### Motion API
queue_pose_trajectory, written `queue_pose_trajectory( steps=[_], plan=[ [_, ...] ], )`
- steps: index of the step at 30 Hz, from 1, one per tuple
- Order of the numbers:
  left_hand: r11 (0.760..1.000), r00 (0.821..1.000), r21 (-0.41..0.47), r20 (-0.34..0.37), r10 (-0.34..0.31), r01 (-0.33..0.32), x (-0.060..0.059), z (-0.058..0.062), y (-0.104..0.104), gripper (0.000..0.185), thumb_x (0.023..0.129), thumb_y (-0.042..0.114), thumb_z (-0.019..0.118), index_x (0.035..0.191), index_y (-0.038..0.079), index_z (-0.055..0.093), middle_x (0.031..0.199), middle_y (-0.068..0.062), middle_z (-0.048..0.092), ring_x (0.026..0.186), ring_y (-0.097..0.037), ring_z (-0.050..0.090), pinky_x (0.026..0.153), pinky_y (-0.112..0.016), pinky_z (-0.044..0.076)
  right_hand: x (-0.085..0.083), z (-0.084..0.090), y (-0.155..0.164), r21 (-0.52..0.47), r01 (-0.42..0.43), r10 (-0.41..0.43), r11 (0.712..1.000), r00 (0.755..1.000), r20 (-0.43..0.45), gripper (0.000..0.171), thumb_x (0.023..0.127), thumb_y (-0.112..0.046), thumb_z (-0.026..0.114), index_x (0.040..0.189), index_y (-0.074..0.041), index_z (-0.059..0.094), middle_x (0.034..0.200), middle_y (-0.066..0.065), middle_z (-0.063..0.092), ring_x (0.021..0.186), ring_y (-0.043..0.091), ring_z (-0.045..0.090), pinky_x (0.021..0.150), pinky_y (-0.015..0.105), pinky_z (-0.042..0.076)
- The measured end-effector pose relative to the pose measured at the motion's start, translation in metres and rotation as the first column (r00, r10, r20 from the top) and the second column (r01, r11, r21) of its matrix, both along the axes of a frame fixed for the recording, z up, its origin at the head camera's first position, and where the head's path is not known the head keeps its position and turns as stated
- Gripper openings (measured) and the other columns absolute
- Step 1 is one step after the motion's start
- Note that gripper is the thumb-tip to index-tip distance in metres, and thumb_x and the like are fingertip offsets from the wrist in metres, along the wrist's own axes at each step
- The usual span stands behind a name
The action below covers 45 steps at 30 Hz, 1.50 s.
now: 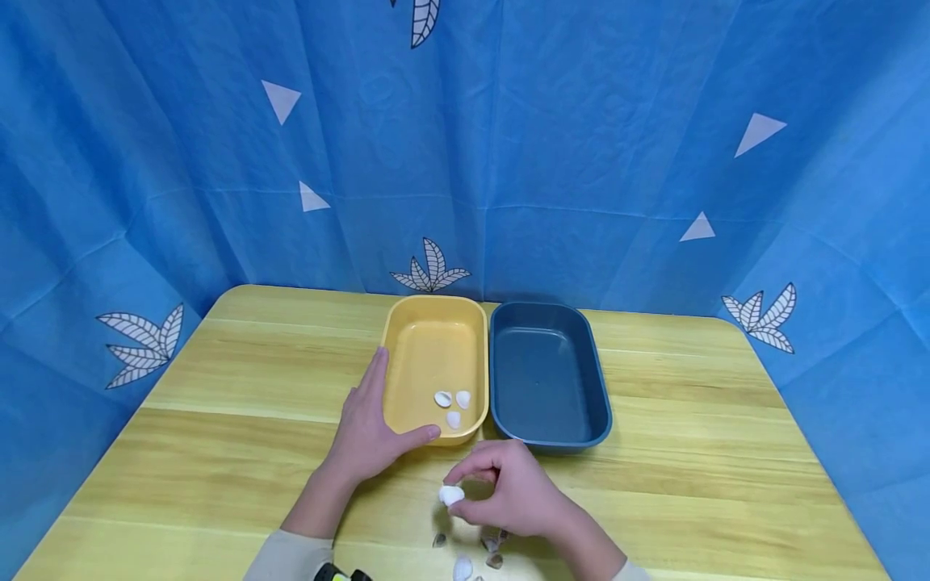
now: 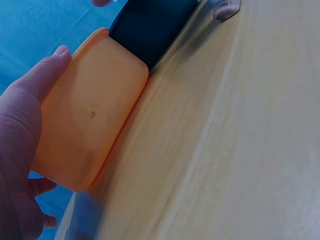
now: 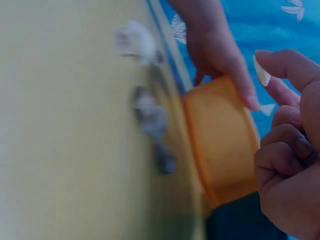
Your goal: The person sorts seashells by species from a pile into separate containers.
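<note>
1. While the left hand (image 1: 366, 432) lies against the near left corner of the yellow tray (image 1: 407, 323), its fingers stretch straight along the tray's left wall and its thumb (image 1: 420, 437) runs across the near wall; nothing is gripped, the hand only rests on the plastic.
2. From the left wrist view, the same yellow tray (image 2: 90, 120) shows its outer side, with the thumb (image 2: 42, 77) laid on its edge and the dark blue tray (image 2: 150, 25) touching it behind.
3. The right hand (image 1: 512, 492) hovers just above the wooden table (image 1: 690, 484), near the front of both trays, and pinches a small white shell (image 1: 451, 495) between thumb and forefinger; the other fingers are curled in.
4. In the right wrist view the white shell (image 3: 261, 74) sits clamped at the fingertips (image 3: 280, 62), above the yellow tray (image 3: 220, 140).
5. Three white shells (image 1: 453, 406) lie inside the yellow tray, close together at its near end.
6. The dark blue tray (image 1: 548, 379) stands side by side with the yellow one, on its right.
7. Several more shells (image 1: 472, 553), some pale and some darker, lie on the table below the right hand; they are blurred at the wrist, so their count is probably four or five.
</note>
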State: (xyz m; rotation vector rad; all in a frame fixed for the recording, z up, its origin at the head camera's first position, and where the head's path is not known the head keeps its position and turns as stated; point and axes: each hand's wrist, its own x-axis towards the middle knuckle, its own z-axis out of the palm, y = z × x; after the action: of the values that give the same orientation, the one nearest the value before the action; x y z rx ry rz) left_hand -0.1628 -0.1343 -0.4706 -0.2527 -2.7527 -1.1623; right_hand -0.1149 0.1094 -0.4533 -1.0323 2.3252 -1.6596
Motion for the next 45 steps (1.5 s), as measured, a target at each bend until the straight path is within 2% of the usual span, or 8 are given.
queue_pose_trajectory(
  steps=[4,7,11,15,21,29,34,45],
  plan=[
    [1.000,1.000,0.007,0.001,0.003,-0.003,-0.001,-0.001,-0.001,0.135,0.065,0.068,0.083,0.162,0.018,0.004,0.166,-0.002,0.009,0.146,-0.039,0.019,0.111,-0.064,0.021,-0.009,0.014,0.000,-0.066,0.027,-0.030,0.997,0.998,-0.047,0.018,0.077,-0.011,0.086,0.091,-0.020,0.079,0.060,-0.002,0.035,0.059,0.006,0.036,0.050,0.019,0.032],
    [1.000,1.000,0.005,0.000,0.006,-0.006,-0.001,-0.002,-0.001,0.136,0.064,0.072,0.081,0.162,0.019,0.003,0.166,-0.002,0.009,0.145,-0.040,0.020,0.110,-0.065,0.023,-0.018,0.023,0.001,-0.107,0.050,-0.057,0.993,0.996,-0.062,0.019,0.077,-0.009,0.086,0.092,-0.018,0.079,0.060,0.002,0.036,0.057,0.009,0.036,0.048,0.022,0.031],
    [1.000,1.000,0.000,-0.002,0.006,-0.006,-0.002,-0.004,-0.002,0.136,0.063,0.075,0.079,0.162,0.020,0.004,0.166,-0.001,0.009,0.145,-0.040,0.020,0.109,-0.065,0.023,-0.034,0.031,0.001,-0.130,0.077,-0.085,0.988,0.995,-0.057,0.020,0.076,-0.006,0.086,0.093,-0.013,0.079,0.062,0.005,0.034,0.056,0.014,0.035,0.047,0.025,0.030],
    [1.000,1.000,-0.005,-0.007,0.006,-0.006,-0.003,-0.005,-0.001,0.136,0.063,0.075,0.079,0.162,0.021,0.003,0.166,0.000,0.009,0.145,-0.039,0.020,0.110,-0.065,0.022,-0.049,0.036,0.000,-0.109,0.125,-0.125,0.986,0.992,0.004,0.018,0.078,-0.007,0.086,0.094,-0.013,0.079,0.061,0.000,0.031,0.054,0.016,0.032,0.047,0.025,0.028],
    [1.000,1.000,-0.012,-0.015,-0.002,0.002,-0.004,-0.005,-0.001,0.135,0.064,0.073,0.080,0.162,0.019,0.004,0.166,0.001,0.008,0.146,-0.037,0.020,0.110,-0.064,0.021,-0.067,0.036,-0.006,-0.076,0.191,-0.186,0.979,0.980,0.063,0.019,0.078,-0.009,0.086,0.096,-0.009,0.079,0.059,-0.001,0.031,0.052,0.016,0.031,0.046,0.026,0.024],
    [1.000,1.000,-0.009,-0.018,-0.010,0.010,-0.004,-0.004,-0.001,0.133,0.067,0.065,0.083,0.162,0.016,0.005,0.166,0.000,0.008,0.147,-0.033,0.018,0.113,-0.062,0.017,-0.082,0.030,-0.017,-0.058,0.255,-0.250,0.965,0.964,0.086,0.017,0.079,-0.017,0.088,0.094,-0.015,0.081,0.059,0.001,0.032,0.052,0.017,0.031,0.044,0.026,0.022],
    [1.000,1.000,-0.012,-0.023,-0.017,0.016,-0.004,-0.005,-0.002,0.131,0.069,0.063,0.083,0.162,0.014,0.005,0.166,0.000,0.008,0.148,-0.031,0.018,0.113,-0.060,0.016,-0.086,0.029,-0.023,-0.059,0.262,-0.257,0.963,0.962,0.090,0.018,0.079,-0.018,0.087,0.095,-0.014,0.081,0.059,0.001,0.032,0.049,0.017,0.030,0.044,0.025,0.022],
    [0.999,0.999,-0.029,-0.032,-0.020,0.019,-0.004,-0.005,-0.002,0.132,0.069,0.063,0.083,0.162,0.014,0.004,0.166,-0.001,0.008,0.148,-0.031,0.018,0.114,-0.060,0.016,-0.090,0.020,-0.029,0.032,0.283,-0.285,0.958,0.953,0.104,0.017,0.080,-0.010,0.085,0.096,-0.006,0.080,0.054,-0.004,0.025,0.046,0.013,0.025,0.044,0.025,0.018]
  ],
)
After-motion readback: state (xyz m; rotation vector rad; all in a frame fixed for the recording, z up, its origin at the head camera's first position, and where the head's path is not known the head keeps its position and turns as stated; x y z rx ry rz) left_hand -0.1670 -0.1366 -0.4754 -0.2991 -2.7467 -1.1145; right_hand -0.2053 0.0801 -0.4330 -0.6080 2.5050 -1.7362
